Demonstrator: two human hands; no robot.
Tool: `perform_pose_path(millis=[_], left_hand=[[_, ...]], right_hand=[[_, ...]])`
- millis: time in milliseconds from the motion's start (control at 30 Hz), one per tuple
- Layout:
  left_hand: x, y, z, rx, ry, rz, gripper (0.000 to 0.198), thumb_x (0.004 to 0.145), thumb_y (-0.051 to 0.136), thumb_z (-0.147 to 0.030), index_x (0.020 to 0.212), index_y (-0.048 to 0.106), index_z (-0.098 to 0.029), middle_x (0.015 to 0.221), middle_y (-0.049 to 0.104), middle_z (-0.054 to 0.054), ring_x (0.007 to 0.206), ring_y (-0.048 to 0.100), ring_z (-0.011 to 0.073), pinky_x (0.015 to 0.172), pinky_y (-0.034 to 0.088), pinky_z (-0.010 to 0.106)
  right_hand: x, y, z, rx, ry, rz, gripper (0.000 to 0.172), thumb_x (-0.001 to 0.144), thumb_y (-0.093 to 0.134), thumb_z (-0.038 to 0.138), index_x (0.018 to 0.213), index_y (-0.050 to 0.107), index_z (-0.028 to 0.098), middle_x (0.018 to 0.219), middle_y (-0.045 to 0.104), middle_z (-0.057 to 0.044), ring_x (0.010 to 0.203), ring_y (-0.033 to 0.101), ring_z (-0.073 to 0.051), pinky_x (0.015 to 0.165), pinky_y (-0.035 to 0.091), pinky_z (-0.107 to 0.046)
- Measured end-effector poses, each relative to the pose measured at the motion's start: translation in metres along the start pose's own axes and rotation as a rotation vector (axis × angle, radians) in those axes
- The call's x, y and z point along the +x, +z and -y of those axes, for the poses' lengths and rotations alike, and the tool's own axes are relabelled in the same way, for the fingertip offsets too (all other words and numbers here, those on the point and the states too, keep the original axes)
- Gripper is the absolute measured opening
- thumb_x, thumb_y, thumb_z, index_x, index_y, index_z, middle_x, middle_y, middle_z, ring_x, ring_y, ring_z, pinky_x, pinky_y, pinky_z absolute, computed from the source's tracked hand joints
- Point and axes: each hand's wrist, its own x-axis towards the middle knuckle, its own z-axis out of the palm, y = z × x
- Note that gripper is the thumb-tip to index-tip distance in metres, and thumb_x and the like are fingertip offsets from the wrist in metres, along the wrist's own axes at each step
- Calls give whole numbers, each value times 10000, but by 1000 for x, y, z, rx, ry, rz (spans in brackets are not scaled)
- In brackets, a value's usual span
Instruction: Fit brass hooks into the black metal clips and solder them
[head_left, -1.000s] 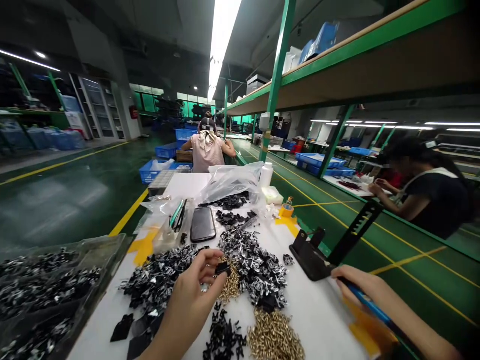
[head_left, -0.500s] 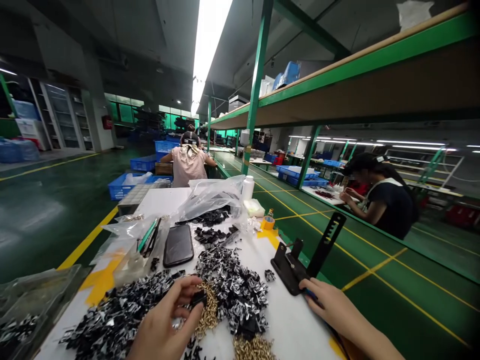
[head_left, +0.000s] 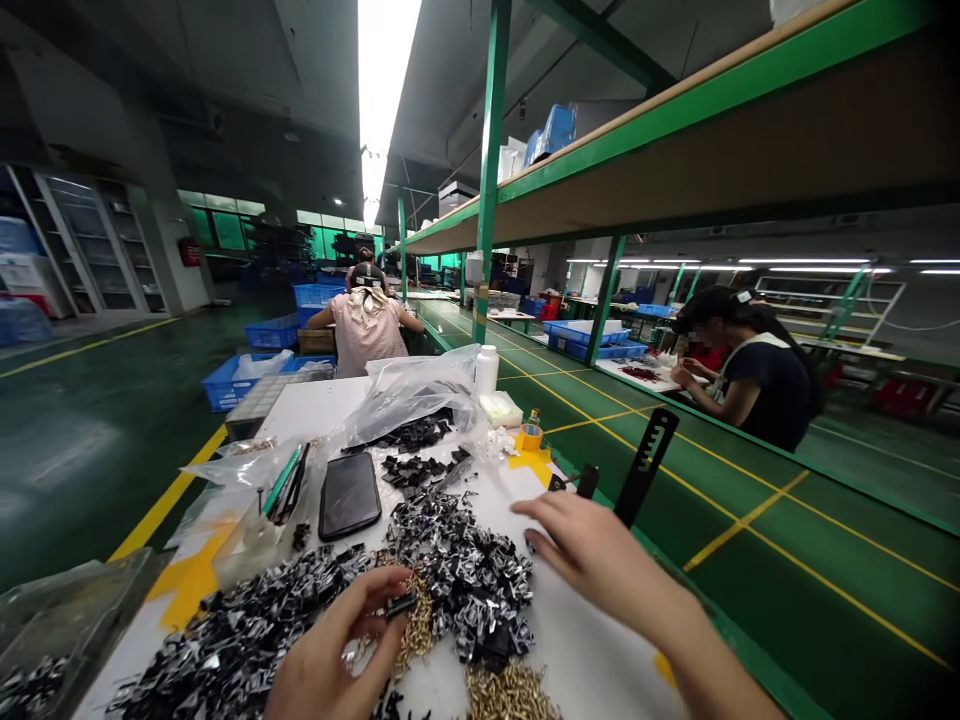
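My left hand (head_left: 341, 640) is closed on a small black plastic part (head_left: 400, 604), pinched between thumb and fingers. It hovers over the small brass-coloured screws (head_left: 418, 640) and beside a heap of black-and-silver clips (head_left: 461, 570). My right hand (head_left: 592, 560) reaches over the white tabletop at the heap's right side, its index finger stretched and its thumb apart below. Nothing shows between those fingers, though their undersides are hidden. Behind that hand stands a black stand with a tall slotted upright (head_left: 646, 465); its base is mostly covered by the hand.
A phone (head_left: 350, 495), a clear bag (head_left: 420, 395), a white bottle (head_left: 487, 371) and a roll of yellow tape (head_left: 529, 437) lie farther back. Tweezers (head_left: 289, 485) rest at the left. A co-worker (head_left: 367, 325) sits ahead, another person (head_left: 750, 370) at the right.
My right hand has left the black stand and a blue-handled tool there, moving left towards the heap. My left hand keeps its black part, now turned slightly. The whole view has shifted a little.
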Motion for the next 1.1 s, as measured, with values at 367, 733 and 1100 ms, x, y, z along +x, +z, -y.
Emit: perform_pose_path(millis=[367,733,1100], left_hand=[[-17,6,-24,-106,150,5,343,799,501,-93,1112,484,-232,949,608,24,874,601,153,766,528,271],[-23,10,-26,-66,369,65,384,736,489,-8,1078,500,-182,953,591,60,877,576,177,783,501,307],[-18,2,-33,-26,135,220,495,766,564,-84,1216,422,-237,1210,472,47,1023,510,175,857,492,293]], right_hand=[[2,72,49,644,-192,-1,264,884,469,206,1143,435,246,1048,511,-53,918,517,-164,778,460,-305],[-5,67,51,635,-322,-7,238,892,384,132,1101,434,236,1012,486,-91,923,527,-185,745,491,-306],[-1,71,37,446,-276,-87,157,885,381,172,1017,453,217,1027,519,-94,933,548,-182,738,484,-289]])
